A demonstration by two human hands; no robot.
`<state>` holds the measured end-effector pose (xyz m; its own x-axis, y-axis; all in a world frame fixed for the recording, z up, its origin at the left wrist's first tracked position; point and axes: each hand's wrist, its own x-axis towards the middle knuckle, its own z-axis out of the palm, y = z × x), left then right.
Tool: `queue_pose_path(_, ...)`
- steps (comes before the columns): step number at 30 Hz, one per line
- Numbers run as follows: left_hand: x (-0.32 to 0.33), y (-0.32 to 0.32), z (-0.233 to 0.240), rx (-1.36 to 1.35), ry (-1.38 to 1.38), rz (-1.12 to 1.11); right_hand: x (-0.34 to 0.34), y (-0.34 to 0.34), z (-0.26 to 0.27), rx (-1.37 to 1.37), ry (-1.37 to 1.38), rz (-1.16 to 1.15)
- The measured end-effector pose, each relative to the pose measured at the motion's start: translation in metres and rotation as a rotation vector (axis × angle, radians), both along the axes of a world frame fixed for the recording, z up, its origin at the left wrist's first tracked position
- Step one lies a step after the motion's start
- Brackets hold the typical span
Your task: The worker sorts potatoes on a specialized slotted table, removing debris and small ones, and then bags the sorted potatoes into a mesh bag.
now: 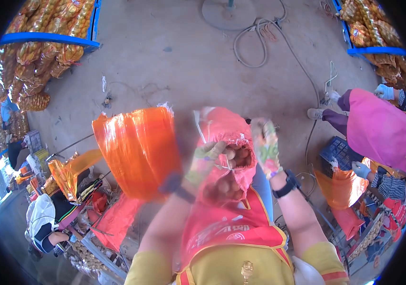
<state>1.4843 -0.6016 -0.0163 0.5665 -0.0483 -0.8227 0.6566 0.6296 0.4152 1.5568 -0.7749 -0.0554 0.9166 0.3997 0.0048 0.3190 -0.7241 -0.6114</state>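
Observation:
A red mesh sack (220,123) filled with round brown produce (240,156) stands upright against my red apron (224,228), its mouth partly open. My left hand (206,160), in a patterned glove, pinches the edge of the sack's mouth, near a thin white string (204,131). My right hand (267,146), in a similar glove and blurred, is raised just right of the sack; its fingers are bent, and whether they hold anything cannot be told. A shiny orange plastic bag (138,153) stands left of my left hand.
Racks of packed sacks (49,53) stand at the upper left and upper right. A cable (295,57) winds over the floor beside a round metal base (228,12). Co-workers are at the left and right edges, one in a pink apron (381,128) near a blue crate (336,153).

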Motion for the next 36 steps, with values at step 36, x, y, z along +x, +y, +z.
queue_pose_path(36,-0.09,-0.02,-0.044,0.38,-0.24,-0.5,-0.077,-0.032,-0.016,-0.004,0.304,0.181)
